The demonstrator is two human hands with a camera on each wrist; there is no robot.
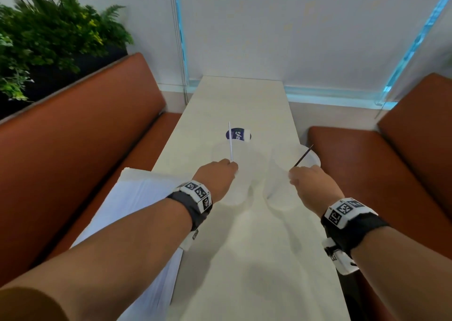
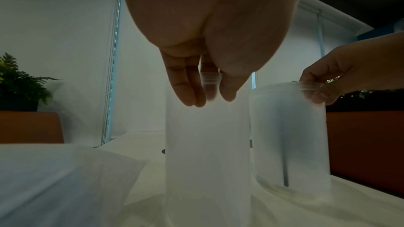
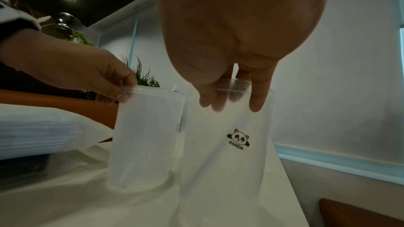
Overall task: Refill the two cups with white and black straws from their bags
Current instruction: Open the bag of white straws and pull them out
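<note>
Two frosted plastic cups stand side by side on the white table [image 1: 244,100]. My left hand [image 1: 233,168] [image 2: 207,99] reaches over the rim of the left cup [image 1: 232,193] [image 2: 207,153] [image 3: 146,135] and pinches a white straw [image 1: 230,142] that stands up out of it. My right hand [image 1: 293,172] [image 3: 231,106] does the same at the right cup [image 1: 281,198] [image 3: 225,161] [image 2: 290,135], which bears a panda logo, pinching a black straw [image 1: 304,155] [image 2: 284,153] whose lower end reaches the cup's bottom. A whitish bag of straws [image 1: 137,210] [image 2: 54,179] [image 3: 32,130] lies over the table's left edge.
Orange-brown benches flank the narrow table on the left [image 1: 85,137] and right [image 1: 391,161]. A blue and white round item [image 1: 238,134] lies just beyond the left cup. Green plants [image 1: 49,34] stand behind the left bench. A wall closes the table's far end.
</note>
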